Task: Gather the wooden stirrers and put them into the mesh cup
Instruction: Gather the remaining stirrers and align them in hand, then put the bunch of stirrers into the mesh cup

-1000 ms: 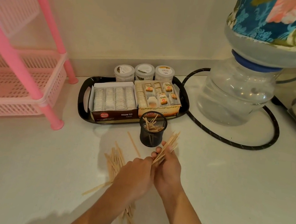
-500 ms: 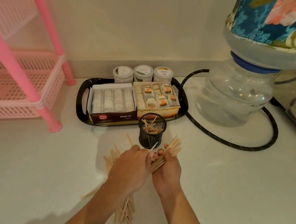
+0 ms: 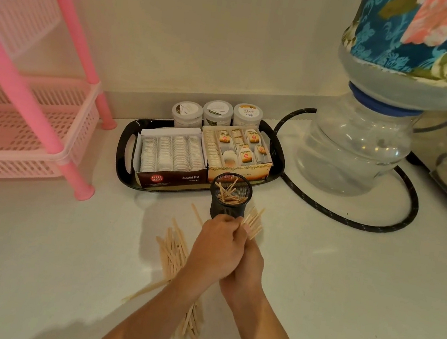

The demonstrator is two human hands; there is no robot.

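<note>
A black mesh cup (image 3: pixel 229 199) stands on the white counter in front of the tray, with several wooden stirrers leaning inside it. My right hand (image 3: pixel 248 269) grips a bundle of stirrers (image 3: pixel 252 222) that fans out just right of the cup. My left hand (image 3: pixel 217 248) overlaps the right one and its fingers close on the same bundle, close to the cup's base. More loose stirrers (image 3: pixel 173 252) lie scattered on the counter left of my hands, and others (image 3: pixel 190 324) lie under my left forearm.
A black tray (image 3: pixel 126 152) behind the cup holds two tea boxes and three small jars. A pink plastic rack (image 3: pixel 20 121) stands at the left. A large water bottle (image 3: pixel 364 149) ringed by a black cable (image 3: pixel 400 222) sits at the right. The counter edge runs lower right.
Both hands have moved forward toward the mesh cup with the bundle. My left hand has come up over the right hand and onto the bundle.
</note>
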